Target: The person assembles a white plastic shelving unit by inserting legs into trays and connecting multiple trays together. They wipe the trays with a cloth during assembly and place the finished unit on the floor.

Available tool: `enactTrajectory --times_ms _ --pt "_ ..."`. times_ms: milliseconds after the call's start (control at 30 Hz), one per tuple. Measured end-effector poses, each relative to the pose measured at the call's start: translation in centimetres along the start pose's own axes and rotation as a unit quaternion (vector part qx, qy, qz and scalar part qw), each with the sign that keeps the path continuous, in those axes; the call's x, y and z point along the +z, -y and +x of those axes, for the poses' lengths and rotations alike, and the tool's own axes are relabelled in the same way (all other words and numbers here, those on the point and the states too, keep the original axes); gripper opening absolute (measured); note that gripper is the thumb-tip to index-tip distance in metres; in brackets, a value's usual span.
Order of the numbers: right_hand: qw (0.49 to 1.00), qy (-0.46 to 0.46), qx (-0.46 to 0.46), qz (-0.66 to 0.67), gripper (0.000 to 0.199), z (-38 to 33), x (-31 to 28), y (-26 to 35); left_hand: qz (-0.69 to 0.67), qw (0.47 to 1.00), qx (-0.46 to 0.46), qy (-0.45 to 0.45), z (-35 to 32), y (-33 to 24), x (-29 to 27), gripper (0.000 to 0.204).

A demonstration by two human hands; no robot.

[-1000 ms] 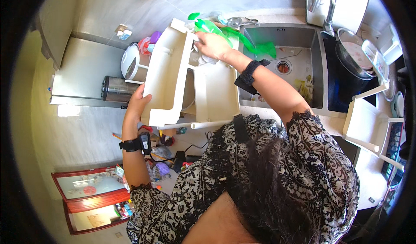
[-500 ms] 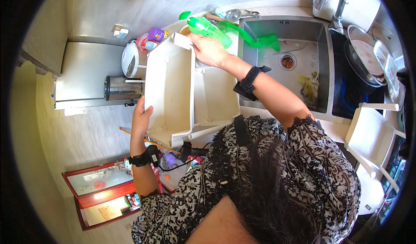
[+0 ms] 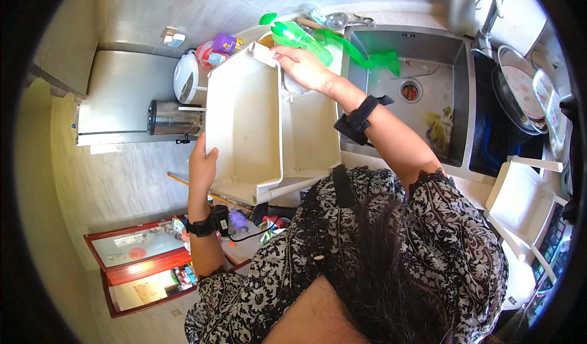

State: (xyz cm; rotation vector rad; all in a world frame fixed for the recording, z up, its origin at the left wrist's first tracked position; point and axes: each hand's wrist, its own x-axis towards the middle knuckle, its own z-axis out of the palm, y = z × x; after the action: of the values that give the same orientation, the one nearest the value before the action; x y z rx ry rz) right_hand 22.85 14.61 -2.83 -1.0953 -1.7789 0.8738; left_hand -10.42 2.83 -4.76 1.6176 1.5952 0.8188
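A cream plastic rack tier (image 3: 244,121), a shallow bin with tube-like corners, is tilted up in front of me. My left hand (image 3: 203,164) is closed on its left side, the thumb over the rim. My right hand (image 3: 304,70) grips its far right corner, fingers partly hidden behind the tube. A second cream tier (image 3: 310,137) lies just right of it on the counter, partly covered by the first. Beyond my right hand stands a green bottle (image 3: 299,38), with green mesh (image 3: 367,58) trailing into the sink.
A steel sink (image 3: 468,99) with vegetable scraps (image 3: 438,127) lies to the right, a faucet (image 3: 486,26) beyond. Bowls (image 3: 520,78) and another cream tier (image 3: 524,200) are at far right. On the left are a rice cooker (image 3: 185,80), a steel kettle (image 3: 171,117) and a purple container (image 3: 227,43).
The held tier has turned slightly, showing more of its inner floor. Both hands keep their hold. The whole view has shifted a little.
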Motion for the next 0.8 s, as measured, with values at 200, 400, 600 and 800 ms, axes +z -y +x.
enactTrajectory --times_ms 200,400,600,800 --pt "0.999 0.008 0.024 0.044 0.038 0.3 0.6 0.2 0.091 0.995 0.033 -0.032 -0.6 0.3 -0.6 0.048" --pt "0.998 0.016 0.045 0.036 0.04 0.5 1.0 0.4 0.157 0.986 0.018 -0.047 -0.4 -0.2 -1.0 0.049" --pt "0.991 0.031 0.117 0.063 0.061 0.4 0.3 2.5 0.201 0.977 0.03 -0.06 -0.6 -1.0 -1.0 0.05" --pt "0.982 0.113 0.126 -0.085 0.088 2.4 -0.6 4.5 0.225 0.973 0.004 -0.055 -1.0 -1.8 -0.6 0.051"
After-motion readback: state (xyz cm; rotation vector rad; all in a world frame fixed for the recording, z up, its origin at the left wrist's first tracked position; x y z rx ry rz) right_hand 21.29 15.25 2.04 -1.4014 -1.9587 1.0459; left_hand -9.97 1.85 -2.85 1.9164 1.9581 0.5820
